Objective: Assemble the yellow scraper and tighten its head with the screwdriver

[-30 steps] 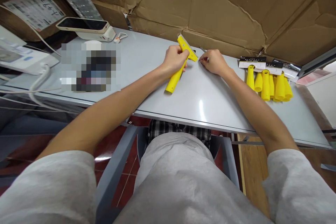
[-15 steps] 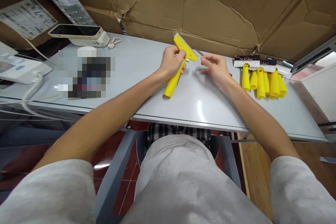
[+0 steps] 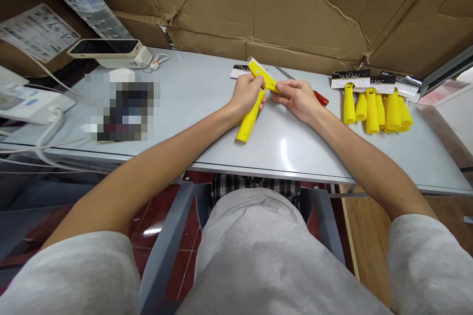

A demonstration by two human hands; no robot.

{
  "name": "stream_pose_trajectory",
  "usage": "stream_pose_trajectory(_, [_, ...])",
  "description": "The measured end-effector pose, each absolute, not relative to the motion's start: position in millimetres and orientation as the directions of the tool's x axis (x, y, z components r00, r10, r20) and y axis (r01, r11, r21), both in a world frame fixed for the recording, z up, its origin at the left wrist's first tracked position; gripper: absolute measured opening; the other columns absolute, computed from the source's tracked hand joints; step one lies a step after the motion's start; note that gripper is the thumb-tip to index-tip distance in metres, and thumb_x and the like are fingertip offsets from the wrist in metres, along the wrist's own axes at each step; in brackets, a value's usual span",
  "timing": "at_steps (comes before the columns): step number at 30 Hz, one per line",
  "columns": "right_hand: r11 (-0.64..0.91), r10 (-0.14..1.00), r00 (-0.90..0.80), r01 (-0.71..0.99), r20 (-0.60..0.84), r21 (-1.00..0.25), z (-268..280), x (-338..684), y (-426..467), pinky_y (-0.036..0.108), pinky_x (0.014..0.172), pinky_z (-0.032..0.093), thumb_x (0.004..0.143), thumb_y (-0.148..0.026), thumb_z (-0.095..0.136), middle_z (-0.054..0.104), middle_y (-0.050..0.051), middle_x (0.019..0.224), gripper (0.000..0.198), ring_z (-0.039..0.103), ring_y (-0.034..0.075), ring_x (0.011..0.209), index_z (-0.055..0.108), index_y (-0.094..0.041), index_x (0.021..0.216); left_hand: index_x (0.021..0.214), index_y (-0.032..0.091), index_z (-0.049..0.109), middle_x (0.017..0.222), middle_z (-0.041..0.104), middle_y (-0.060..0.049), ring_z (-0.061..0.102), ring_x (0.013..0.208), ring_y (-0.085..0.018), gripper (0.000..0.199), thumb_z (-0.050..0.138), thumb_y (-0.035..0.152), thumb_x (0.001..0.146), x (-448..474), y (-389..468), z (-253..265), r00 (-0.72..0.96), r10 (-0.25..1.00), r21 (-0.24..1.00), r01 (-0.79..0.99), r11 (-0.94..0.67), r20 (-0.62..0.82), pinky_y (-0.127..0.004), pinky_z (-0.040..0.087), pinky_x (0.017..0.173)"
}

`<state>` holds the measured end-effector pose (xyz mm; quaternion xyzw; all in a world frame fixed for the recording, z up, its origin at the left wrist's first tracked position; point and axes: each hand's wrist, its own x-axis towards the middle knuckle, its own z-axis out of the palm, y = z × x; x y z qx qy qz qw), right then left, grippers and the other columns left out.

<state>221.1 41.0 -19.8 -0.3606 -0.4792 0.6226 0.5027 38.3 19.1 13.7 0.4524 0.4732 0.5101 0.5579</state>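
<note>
A yellow scraper with a T-shaped head is tilted above the grey table, its hollow handle pointing down toward me. My left hand is closed around its neck, thumb on the head. With thumb and fingers together, my right hand pinches the right end of the head; whether a small part sits between those fingertips is hidden. Behind my right hand lies a screwdriver with a red handle, its metal shaft pointing to the back left. A black-and-white card lies behind my left hand.
Several yellow handles with packaging cards lie at the right on the table. On the left are a phone on a white block, cables, a power strip and a pixelated patch. Cardboard stands along the back edge.
My right hand has moved left, its fingertips now meeting the scraper head. The red screwdriver handle shows more behind it. My left hand keeps its hold on the scraper.
</note>
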Motion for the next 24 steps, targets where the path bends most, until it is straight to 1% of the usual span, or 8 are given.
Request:
stream_pose_trajectory(3, [-0.04, 0.971, -0.239, -0.262, 0.025, -0.964, -19.5, 221.3, 40.9, 0.035, 0.105, 0.069, 0.074, -0.042, 0.107, 0.081, 0.006, 0.108, 0.042, 0.079, 0.018, 0.107, 0.079, -0.019, 0.096, 0.09, 0.025, 0.044, 0.074, 0.052, 0.0, 0.054, 0.057, -0.012, 0.026, 0.069, 0.023, 0.096, 38.1, 17.9, 14.1, 0.014, 0.999, 0.984, -0.171, 0.052, -0.05, -0.026, 0.035, 0.049])
stream_pose_trajectory(6, [-0.037, 0.966, -0.256, -0.264, 0.033, -0.964, -19.3, 221.2, 40.8, 0.035, 0.102, 0.069, 0.074, -0.044, 0.108, 0.081, 0.006, 0.108, 0.046, 0.079, 0.017, 0.103, 0.078, -0.019, 0.098, 0.09, 0.025, 0.045, 0.073, 0.052, 0.0, 0.055, 0.058, -0.012, 0.027, 0.071, 0.024, 0.096, 38.3, 17.1, 11.3, 0.035, 0.999, 0.984, -0.178, 0.027, -0.021, -0.026, 0.036, 0.049])
stream_pose_trajectory(10, [-0.019, 0.964, -0.259, -0.261, 0.051, -0.965, -18.6, 220.5, 39.3, 0.034, 0.093, 0.069, 0.073, -0.045, 0.109, 0.079, 0.004, 0.103, 0.048, 0.079, 0.016, 0.098, 0.076, -0.019, 0.096, 0.088, 0.026, 0.047, 0.064, 0.051, 0.001, 0.054, 0.056, -0.014, 0.027, 0.072, 0.028, 0.098, 38.1, 16.6, 7.3, 0.049, 0.998, 0.994, -0.104, -0.021, 0.027, -0.025, 0.038, 0.048])
stream_pose_trajectory(14, [-0.006, 0.967, -0.248, -0.259, 0.06, -0.966, -17.3, 219.7, 37.2, 0.032, 0.089, 0.069, 0.07, -0.043, 0.111, 0.078, 0.004, 0.098, 0.048, 0.079, 0.017, 0.095, 0.077, -0.018, 0.092, 0.085, 0.025, 0.05, 0.064, 0.056, 0.0, 0.056, 0.056, -0.014, 0.024, 0.069, 0.028, 0.099, 37.7, 16.4, 5.8, 0.048, 0.996, 0.997, -0.022, -0.075, 0.076, -0.025, 0.04, 0.047])
stream_pose_trajectory(17, [-0.002, 0.965, -0.254, -0.266, 0.069, -0.964, -16.5, 219.6, 36.5, 0.031, 0.087, 0.069, 0.067, -0.045, 0.112, 0.078, 0.004, 0.098, 0.05, 0.079, 0.016, 0.093, 0.078, -0.018, 0.093, 0.082, 0.025, 0.052, 0.063, 0.055, -0.001, 0.056, 0.054, -0.014, 0.021, 0.065, 0.025, 0.099, 37.2, 16.2, 5.8, 0.049, 0.995, 0.996, 0.003, -0.088, 0.088, -0.026, 0.041, 0.047])
stream_pose_trajectory(24, [0.059, 0.957, -0.263, -0.228, 0.12, -0.972, -19.7, 219.7, 36.6, 0.028, 0.081, 0.067, 0.073, -0.049, 0.108, 0.077, 0.003, 0.102, 0.049, 0.077, 0.014, 0.091, 0.078, -0.019, 0.097, 0.084, 0.024, 0.055, 0.066, 0.056, -0.002, 0.056, 0.059, -0.014, 0.021, 0.07, 0.028, 0.099, 35.7, 16.1, 5.5, 0.062, 0.992, 0.994, 0.011, -0.112, 0.111, -0.024, 0.041, 0.05])
